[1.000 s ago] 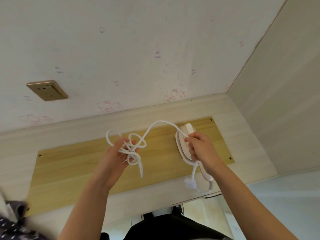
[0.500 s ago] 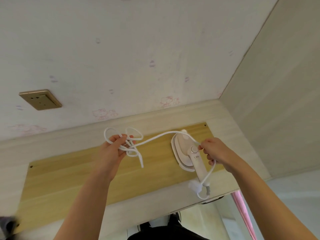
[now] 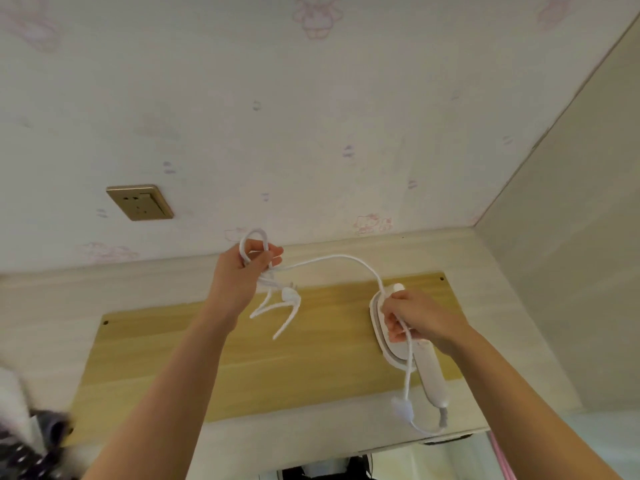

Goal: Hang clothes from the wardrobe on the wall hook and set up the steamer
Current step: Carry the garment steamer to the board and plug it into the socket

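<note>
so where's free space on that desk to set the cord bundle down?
Bare patch: the yellow board between the left hand and the steamer, under the dangling cord. Also the pale desk strip along the near edge. Crowded: the board's right end, where the right hand holds cord over the steamer, and the far-left corner with clutter.

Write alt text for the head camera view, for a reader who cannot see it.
A person's left hand grips a bundle of white cord, plug dangling, while the right hand pinches the cord over a white handheld steamer lying on a wooden desk. A gold wall socket sits upper left.
</note>
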Demonstrator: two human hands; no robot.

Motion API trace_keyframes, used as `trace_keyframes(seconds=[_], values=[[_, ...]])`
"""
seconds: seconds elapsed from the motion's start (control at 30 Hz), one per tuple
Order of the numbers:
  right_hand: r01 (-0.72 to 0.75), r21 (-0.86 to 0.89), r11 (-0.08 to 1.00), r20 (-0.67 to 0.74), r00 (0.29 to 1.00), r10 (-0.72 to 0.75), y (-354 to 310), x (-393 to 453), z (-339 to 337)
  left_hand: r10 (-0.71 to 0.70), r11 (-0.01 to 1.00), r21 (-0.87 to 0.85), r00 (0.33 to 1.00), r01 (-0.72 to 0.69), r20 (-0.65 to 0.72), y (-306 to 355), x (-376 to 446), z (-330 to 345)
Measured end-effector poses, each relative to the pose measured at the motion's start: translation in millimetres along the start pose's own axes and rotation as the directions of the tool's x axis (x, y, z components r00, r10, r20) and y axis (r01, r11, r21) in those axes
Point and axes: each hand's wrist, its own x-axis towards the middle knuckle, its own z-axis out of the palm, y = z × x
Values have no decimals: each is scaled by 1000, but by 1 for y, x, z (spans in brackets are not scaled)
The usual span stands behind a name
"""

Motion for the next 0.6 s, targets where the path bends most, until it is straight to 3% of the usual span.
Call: trace_keyframes(seconds=[0.1, 0.27, 0.37, 0.5, 0.6], values=[[3, 163, 987, 135, 991, -26, -9, 2, -1, 45, 999, -15, 999, -45, 13, 6, 0, -3], [14, 312, 950, 150, 987, -64, -35, 25, 13, 87, 990, -115, 996, -84, 21, 19, -4, -8], [-131, 337, 932, 260, 965, 41, -39, 46, 35, 86, 964, -254, 996, -81, 9, 27, -7, -9], [-403, 372, 836, 448, 867, 218, -33, 68, 63, 56, 901, -432, 998, -36, 33, 35, -12, -13], [-488, 449, 749, 530, 820, 217, -33, 78, 80, 51, 854, -520, 996, -3, 77, 35, -18, -20]])
